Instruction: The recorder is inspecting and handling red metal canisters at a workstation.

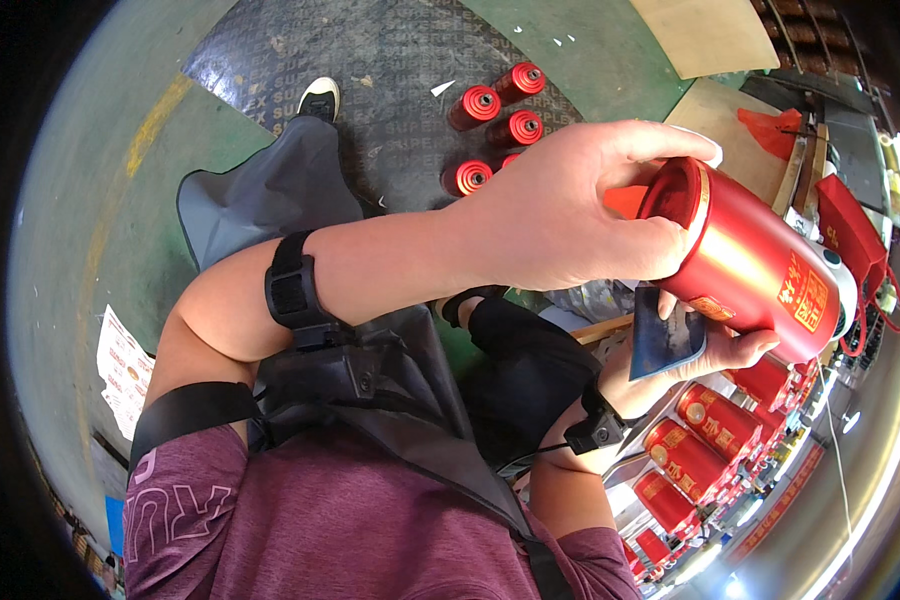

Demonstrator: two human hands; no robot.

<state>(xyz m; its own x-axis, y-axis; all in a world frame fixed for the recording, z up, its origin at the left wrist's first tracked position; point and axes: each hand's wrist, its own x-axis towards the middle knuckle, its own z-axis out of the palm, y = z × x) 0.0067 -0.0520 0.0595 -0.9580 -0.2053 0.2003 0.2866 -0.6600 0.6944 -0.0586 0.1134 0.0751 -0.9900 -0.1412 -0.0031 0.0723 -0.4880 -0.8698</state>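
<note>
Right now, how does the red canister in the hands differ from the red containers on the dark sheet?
The red canister is held tilted, while the red containers rest on the dark sheet, untouched by either hand. The canister shows gold print on its side; none is visible on the containers. The canister's near end looks recessed inside a gold rim, whereas the containers show ringed ends with dark centres. Both are red, round and glossy.
</note>
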